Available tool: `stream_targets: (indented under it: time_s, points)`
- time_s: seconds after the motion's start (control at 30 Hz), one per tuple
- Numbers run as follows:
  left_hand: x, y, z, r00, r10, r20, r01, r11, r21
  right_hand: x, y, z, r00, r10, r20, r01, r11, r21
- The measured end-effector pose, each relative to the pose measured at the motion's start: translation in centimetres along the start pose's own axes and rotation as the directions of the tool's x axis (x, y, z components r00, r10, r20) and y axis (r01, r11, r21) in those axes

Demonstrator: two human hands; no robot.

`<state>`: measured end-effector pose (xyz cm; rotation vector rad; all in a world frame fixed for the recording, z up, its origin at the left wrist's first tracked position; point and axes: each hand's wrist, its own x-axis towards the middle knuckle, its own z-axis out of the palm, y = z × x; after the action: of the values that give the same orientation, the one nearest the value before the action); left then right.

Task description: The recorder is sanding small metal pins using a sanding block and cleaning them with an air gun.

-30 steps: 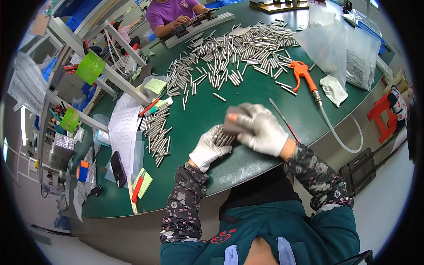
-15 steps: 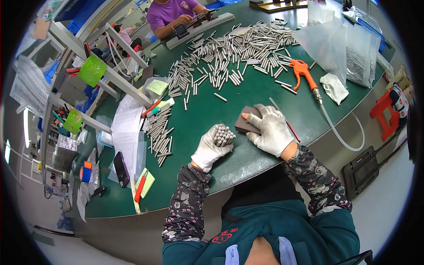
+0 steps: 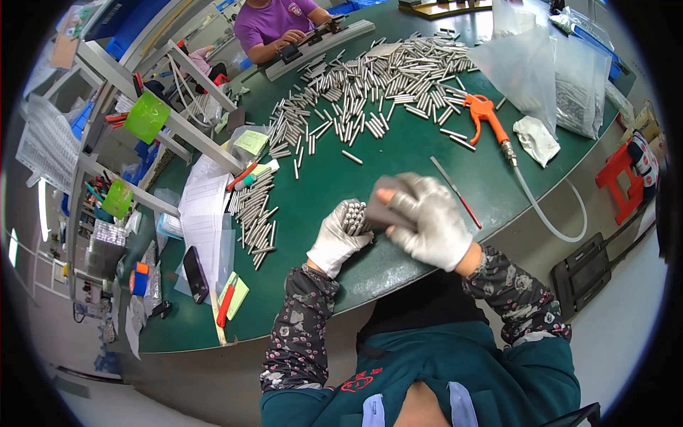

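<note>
My left hand (image 3: pixel 333 239), in a white glove, is closed round a bundle of short metal pins (image 3: pixel 353 218) with their round ends facing up. In my right hand (image 3: pixel 435 226), gloved with bare fingertips, is a dark brown sanding block (image 3: pixel 388 202), blurred by motion. The block's left side is right against the bundle; whether it touches the pin ends I cannot tell. To the right of that hand lies a thin tool with a red handle (image 3: pixel 468 211). A large heap of metal pins (image 3: pixel 356 85) spreads over the far table.
A smaller group of pins (image 3: pixel 254 219) lies left, beside papers (image 3: pixel 203 196), a phone (image 3: pixel 195 273) and a red-handled cutter (image 3: pixel 226 304). An orange air gun (image 3: pixel 488 117) with a hose, a white cloth (image 3: pixel 536 141) and plastic bags (image 3: pixel 578 89) are right. A person in purple (image 3: pixel 274 28) works across the green table (image 3: pixel 313 188).
My right hand has lifted the sanding block off the table and brought it left, beside the pin bundle. My left hand has stayed nearly in place with the pins.
</note>
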<state>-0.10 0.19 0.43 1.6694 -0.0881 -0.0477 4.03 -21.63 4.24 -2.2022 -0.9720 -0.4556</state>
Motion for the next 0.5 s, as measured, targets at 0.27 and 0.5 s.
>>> stream_targets:
  time_s: [0.27,0.5]
  points:
    - [-0.1,-1.3,-0.5,0.999,0.044,-0.031,-0.045,0.999,-0.017,-0.7,1.9,1.5,0.983,0.168,0.074,-0.149,0.966,-0.212]
    - [0.1,-2.6,-1.3,0.983,0.18,-0.021,-0.175,0.974,0.146,-1.5,1.8,2.1,0.996,0.02,0.089,-0.015,0.998,-0.056]
